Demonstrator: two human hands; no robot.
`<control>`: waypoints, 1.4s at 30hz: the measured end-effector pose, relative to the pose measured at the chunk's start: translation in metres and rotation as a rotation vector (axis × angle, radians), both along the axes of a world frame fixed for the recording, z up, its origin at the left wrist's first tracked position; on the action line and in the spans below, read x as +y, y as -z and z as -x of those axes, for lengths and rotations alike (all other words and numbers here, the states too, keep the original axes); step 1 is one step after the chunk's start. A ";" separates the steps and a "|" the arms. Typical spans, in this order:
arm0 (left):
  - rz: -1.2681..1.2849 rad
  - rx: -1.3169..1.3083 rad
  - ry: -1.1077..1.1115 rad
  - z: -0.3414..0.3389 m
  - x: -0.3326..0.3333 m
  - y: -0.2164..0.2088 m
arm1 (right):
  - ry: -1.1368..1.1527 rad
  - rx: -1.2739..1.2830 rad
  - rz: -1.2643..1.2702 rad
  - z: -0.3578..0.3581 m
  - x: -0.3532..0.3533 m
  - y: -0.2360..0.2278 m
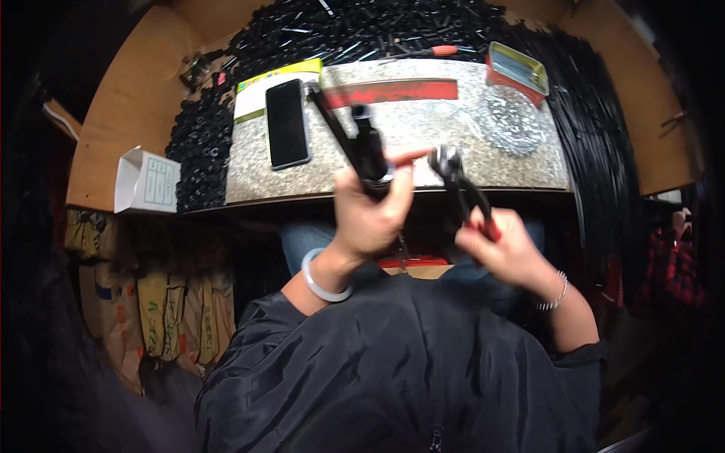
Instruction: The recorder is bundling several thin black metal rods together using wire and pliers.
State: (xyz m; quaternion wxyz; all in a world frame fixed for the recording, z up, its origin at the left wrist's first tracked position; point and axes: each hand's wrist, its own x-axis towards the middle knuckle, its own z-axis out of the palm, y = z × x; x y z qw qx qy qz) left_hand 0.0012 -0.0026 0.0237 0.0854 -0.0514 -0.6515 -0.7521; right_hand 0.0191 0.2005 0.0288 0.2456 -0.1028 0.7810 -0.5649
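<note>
My left hand (370, 215) is closed around a black tube-like part (368, 151), which it holds up over the table's front edge. A long thin black rod (331, 117) slants up to the left from the same grip; where it meets the part is blurred. In my right hand (504, 245), closed as well, are pliers with red handles (470, 195). Their metal head is up and to the left, close to the fingers of my left hand. Blur hides whether the jaws hold anything.
On the speckled tabletop (249, 177) lie a phone (288, 124), a yellow-white box (249, 100), a red strip (393, 92) and a coil of clear shiny material (510, 121). A red tin (517, 72) stands behind. Black parts (362, 30) heap at the back, long black strips (604, 128) right, a white carton (147, 181) left.
</note>
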 end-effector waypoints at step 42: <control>-0.006 0.172 0.111 0.001 0.018 0.003 | 0.144 1.356 0.132 0.031 -0.048 -0.008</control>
